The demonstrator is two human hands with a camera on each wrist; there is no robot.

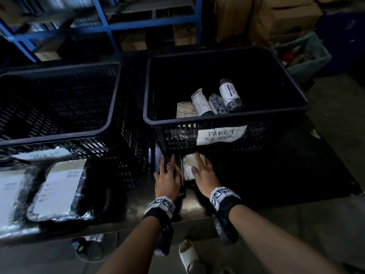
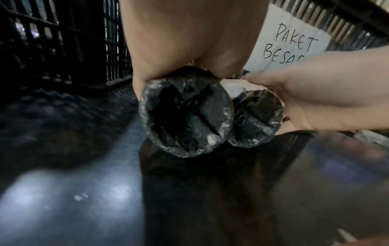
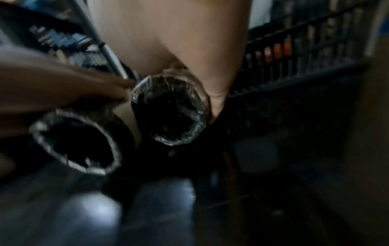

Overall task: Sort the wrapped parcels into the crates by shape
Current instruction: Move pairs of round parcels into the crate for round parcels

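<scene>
Two tube-shaped parcels wrapped in black plastic lie side by side on the dark table, just before the right crate (image 1: 225, 120), which bears a paper label "PAKET BESAR" (image 1: 221, 135). My left hand (image 1: 167, 175) lies over and grips the left tube (image 2: 185, 116), whose crumpled end faces the wrist camera. My right hand (image 1: 203, 171) wraps the right tube (image 1: 188, 165), which carries a white label; its end shows in the right wrist view (image 3: 170, 113). Inside the right crate lie several wrapped round parcels (image 1: 230, 95). The left crate (image 1: 59, 135) looks dark inside.
Flat wrapped parcels (image 1: 57, 192) with white labels lie on the table at the left, in front of the left crate. Blue shelving (image 1: 110, 26) and cardboard boxes (image 1: 276, 18) stand behind the crates. The table's front edge runs just under my wrists.
</scene>
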